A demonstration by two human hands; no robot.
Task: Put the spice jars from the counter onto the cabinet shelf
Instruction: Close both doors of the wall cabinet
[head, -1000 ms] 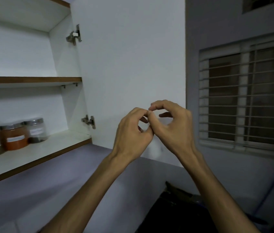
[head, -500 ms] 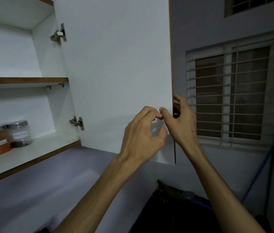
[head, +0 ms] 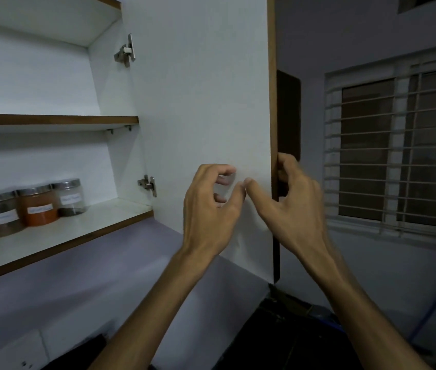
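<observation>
Presently, step in hand: closing the cabinet door point(head: 198, 102), judged from the jars already on the shelf
Right hand point(head: 291, 206): fingers point(head: 285, 162) hooked round the door's free edge, thumb against its white inner face
Left hand point(head: 208, 209): fingers loosely curled, holding nothing, just beside the inner face
Technique: swing the door by its edge in one steady arc; draw the left hand clear first, so it is not trapped
Spice jars point(head: 37, 206): in a row on the lower shelf point(head: 77, 231), well back from its front edge, so the door should clear them
Surroundings: hinges point(head: 147, 184) on the cabinet side, barred window point(head: 398, 145) at right
Obstruction: none visible in the door's arc except the left hand
</observation>
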